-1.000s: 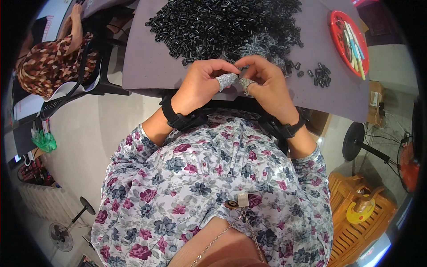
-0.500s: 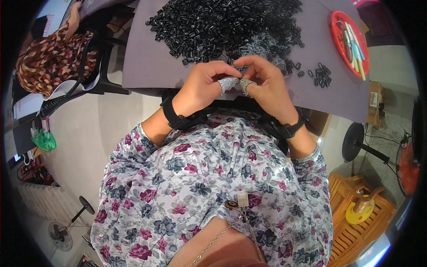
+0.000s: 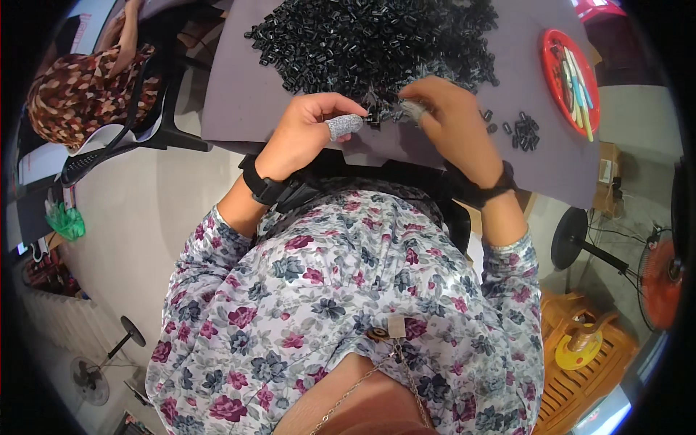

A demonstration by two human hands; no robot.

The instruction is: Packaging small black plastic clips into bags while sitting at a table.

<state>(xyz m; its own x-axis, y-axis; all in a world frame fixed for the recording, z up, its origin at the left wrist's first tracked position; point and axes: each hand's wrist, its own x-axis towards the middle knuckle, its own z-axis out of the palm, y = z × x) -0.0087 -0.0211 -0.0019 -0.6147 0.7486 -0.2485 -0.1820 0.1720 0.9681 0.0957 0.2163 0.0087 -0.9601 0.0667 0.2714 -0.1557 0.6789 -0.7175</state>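
Head view: the left hand (image 3: 304, 130) hangs over the near edge of the grey table (image 3: 235, 94), thumb and forefinger brought together on a small thin piece (image 3: 367, 117) that pokes out past their tips; what exactly it is, or whether a black part is joined to it, is too small to tell. Knitted grey wrapping (image 3: 344, 127) covers the left thumb. The right hand (image 3: 458, 119) is apart from the left, palm down, its fingers curled at the near border of the heap of black parts (image 3: 362, 43), beside the thin grey pieces (image 3: 428, 70) strewn there; it is blurred, and whether its fingertips grip anything cannot be told. A few black parts (image 3: 525, 133) lie loose to its right, and farther right sits a red tray (image 3: 558, 36) with slim-handled tools (image 3: 578, 85) in it. Judging by the pose, the step in hand is a one-sided hold: the left steadies its piece while the right works at the heap's edge. The next move calls for a light fingertip pinch with the right, picking out one tiny item among many, and a left grip steady enough not to let its piece slip.
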